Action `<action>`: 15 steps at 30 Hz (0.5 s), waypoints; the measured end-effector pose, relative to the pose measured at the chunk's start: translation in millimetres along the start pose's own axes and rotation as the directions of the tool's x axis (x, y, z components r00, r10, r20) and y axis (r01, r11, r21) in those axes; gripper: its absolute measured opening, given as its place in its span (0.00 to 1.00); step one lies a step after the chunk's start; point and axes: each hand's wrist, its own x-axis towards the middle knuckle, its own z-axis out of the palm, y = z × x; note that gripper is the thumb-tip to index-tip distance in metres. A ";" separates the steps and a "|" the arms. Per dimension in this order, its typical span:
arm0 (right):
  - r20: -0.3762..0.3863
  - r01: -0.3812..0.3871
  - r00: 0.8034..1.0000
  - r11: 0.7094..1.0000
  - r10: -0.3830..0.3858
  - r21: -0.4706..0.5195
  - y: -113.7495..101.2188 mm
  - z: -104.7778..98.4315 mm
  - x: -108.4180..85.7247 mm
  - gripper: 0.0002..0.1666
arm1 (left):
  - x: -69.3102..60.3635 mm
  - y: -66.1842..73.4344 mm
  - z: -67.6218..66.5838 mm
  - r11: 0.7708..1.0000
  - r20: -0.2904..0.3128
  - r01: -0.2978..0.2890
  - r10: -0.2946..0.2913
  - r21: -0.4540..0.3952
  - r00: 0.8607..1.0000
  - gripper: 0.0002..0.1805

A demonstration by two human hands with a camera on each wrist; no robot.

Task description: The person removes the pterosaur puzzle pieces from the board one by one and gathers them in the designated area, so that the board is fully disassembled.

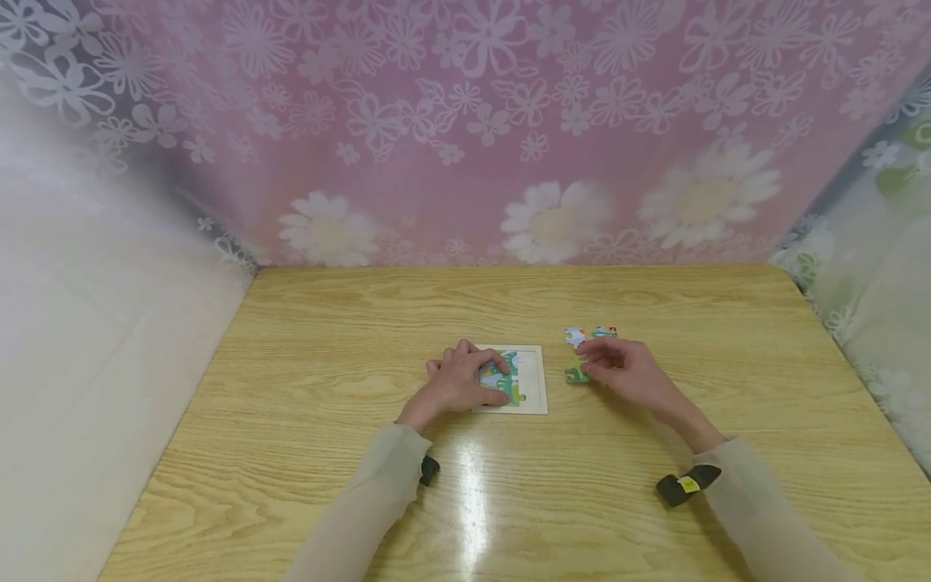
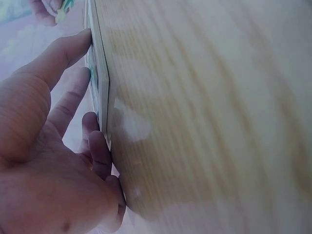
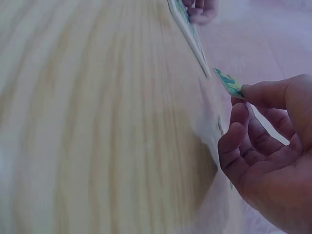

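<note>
A white-framed puzzle board (image 1: 534, 388) lies on the wooden table, its left part filled with green and blue pieces and its right strip bare. My left hand (image 1: 458, 381) rests over the board's left side, thumb and fingertips touching it; in the left wrist view the left hand (image 2: 53, 122) has its fingers spread along the board's edge (image 2: 101, 83). To the right of the board, my right hand (image 1: 631, 378) pinches a green puzzle piece (image 1: 575, 372) between thumb and finger. In the right wrist view that piece (image 3: 228, 84) is held tilted above the table by the right hand (image 3: 273, 136).
Two loose puzzle pieces, one whitish-blue (image 1: 575, 335) and one green with red (image 1: 604, 331), lie just beyond my right hand. The wooden table (image 1: 327, 339) meets a pink flowered cloth (image 1: 436, 178) at its back edge. Pale cloths hang at both sides.
</note>
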 end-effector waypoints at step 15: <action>-0.121 0.001 0.993 0.995 -0.013 -0.101 19.4 -43.5 -1.4 0.15 | -0.5 0.5 -0.6 1.000 0.005 0.010 -0.010 0.004 1.000 0.16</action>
